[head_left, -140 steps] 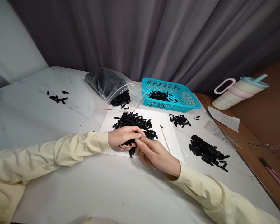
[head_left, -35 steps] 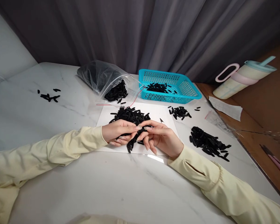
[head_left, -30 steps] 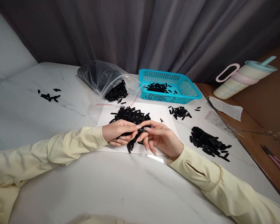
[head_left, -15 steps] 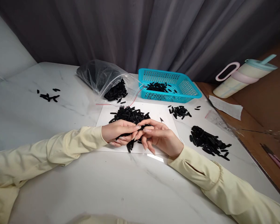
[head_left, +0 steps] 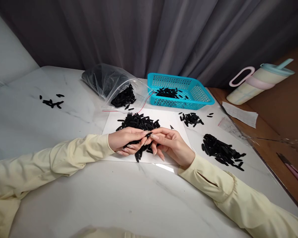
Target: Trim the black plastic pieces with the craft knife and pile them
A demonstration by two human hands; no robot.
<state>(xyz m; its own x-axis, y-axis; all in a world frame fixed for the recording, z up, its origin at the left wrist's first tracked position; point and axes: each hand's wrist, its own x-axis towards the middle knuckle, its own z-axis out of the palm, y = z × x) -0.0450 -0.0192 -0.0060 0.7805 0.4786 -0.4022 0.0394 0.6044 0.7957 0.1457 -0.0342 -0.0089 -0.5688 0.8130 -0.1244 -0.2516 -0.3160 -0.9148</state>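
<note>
Over a pile of small black elongated pieces (head_left: 141, 122) on a white sheet of paper (head_left: 111, 124), my two hands meet at the fingertips. Between them shows one slim black piece (head_left: 149, 134). My left hand (head_left: 126, 138) pinches it with thumb and fingers. From the other side, my right hand (head_left: 172, 143) has its thumb and index finger closed on the same piece, its lower fingers curled loosely. Both hands hide part of the pile. What exactly the black pieces are, I cannot tell.
Behind the pile lie a clear plastic bag (head_left: 96, 79) spilling black pieces and a blue basket (head_left: 201, 102) holding more. Further heaps sit at right (head_left: 221, 150), near the basket (head_left: 191, 119) and far left (head_left: 52, 103). A tumbler (head_left: 253, 84) stands at right, beyond a paper slip (head_left: 240, 114).
My right hand's fingers have shifted slightly at the fingertips, and the small black piece now shows more plainly between both hands. Everything else lies as before.
</note>
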